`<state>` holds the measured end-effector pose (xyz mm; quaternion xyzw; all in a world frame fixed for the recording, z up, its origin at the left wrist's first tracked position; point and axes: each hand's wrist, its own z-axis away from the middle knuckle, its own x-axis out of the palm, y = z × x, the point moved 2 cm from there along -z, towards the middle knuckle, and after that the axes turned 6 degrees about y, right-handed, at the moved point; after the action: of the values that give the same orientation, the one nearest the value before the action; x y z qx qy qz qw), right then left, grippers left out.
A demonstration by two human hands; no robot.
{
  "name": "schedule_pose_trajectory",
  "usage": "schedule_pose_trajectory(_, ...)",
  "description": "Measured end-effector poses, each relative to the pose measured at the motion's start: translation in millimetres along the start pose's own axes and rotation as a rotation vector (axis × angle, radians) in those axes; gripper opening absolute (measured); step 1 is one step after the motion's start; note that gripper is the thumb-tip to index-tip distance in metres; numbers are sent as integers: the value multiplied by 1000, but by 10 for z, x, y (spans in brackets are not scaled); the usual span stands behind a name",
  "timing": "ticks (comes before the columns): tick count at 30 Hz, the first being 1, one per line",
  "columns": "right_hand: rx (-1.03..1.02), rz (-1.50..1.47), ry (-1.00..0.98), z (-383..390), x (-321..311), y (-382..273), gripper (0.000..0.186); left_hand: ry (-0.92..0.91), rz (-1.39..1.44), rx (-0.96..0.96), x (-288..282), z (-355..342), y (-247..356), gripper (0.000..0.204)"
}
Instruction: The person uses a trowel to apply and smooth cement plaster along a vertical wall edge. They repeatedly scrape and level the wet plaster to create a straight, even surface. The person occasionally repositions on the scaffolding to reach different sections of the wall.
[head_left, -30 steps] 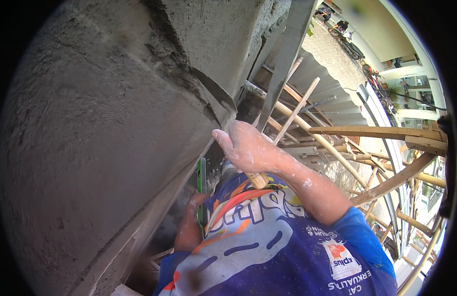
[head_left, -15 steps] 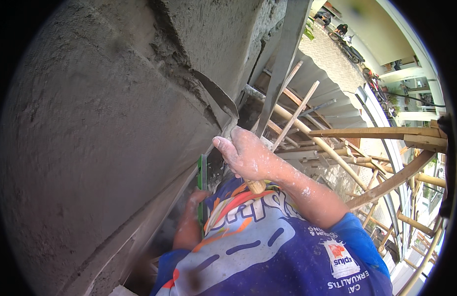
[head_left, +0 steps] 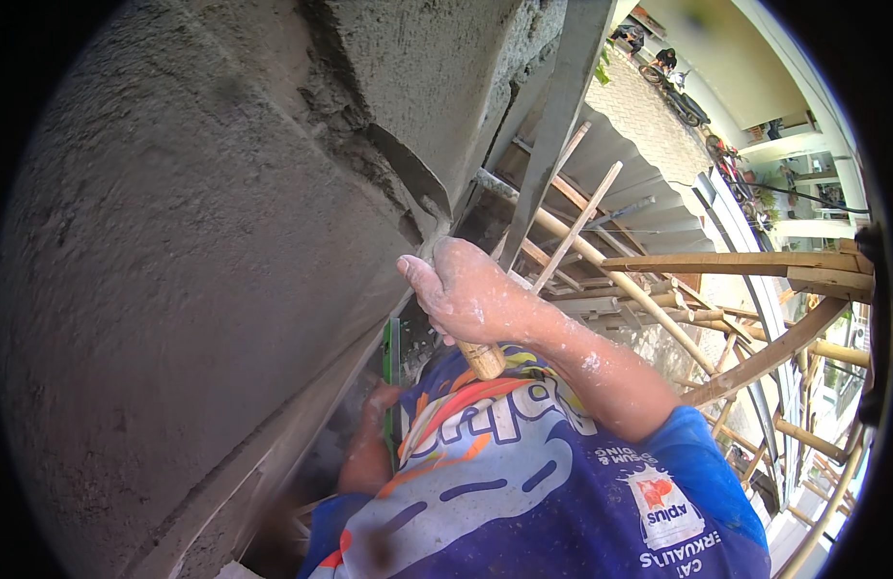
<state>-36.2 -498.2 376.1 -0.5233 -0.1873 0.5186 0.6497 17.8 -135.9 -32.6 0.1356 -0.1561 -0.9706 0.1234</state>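
My right hand [head_left: 466, 294], dusted white, is closed on the wooden handle [head_left: 482, 360] of a trowel. Its grey, mortar-smeared blade [head_left: 408, 174] lies flat against the rough wet cement wall [head_left: 195, 289], near the corner. Lower down, my left hand [head_left: 377, 400] grips a thin green straight tool [head_left: 392, 357] held upright against the same wall. My blue printed shirt [head_left: 523, 482] hides part of that hand and the tool's lower end.
To the right stands a scaffold of wooden poles and planks [head_left: 736, 261], with a grey steel post [head_left: 552, 125] close to the wall corner. Beneath it are a corrugated roof [head_left: 649, 193] and, far below, a paved yard with parked motorbikes [head_left: 673, 82].
My right hand has shifted a little to the left along the wall with the trowel, dragging the blade over the mortar. The left hand and green tool stay in place.
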Motion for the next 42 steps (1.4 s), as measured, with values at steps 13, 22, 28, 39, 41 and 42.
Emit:
schedule_pose_trajectory(13,-248,173,374,158,-8,1,55,56,-55,-31,77,-24,289,45)
schedule_pose_trajectory(22,-136,231,343,-94,204,221,57,40,-121,16,20,378,295,51)
schedule_pose_trajectory(28,-98,214,273,-63,233,215,56,28,-72,25,-31,200,6,53)
schedule_pose_trajectory(39,-5,272,211,-74,206,150,55,8,-21,13,0,91,234,47)
schedule_pose_trajectory(41,-116,234,293,-5,185,55,56,-24,-59,-71,11,123,228,47)
schedule_pose_trajectory(42,-154,223,324,13,147,14,55,-22,-5,-14,13,122,238,48)
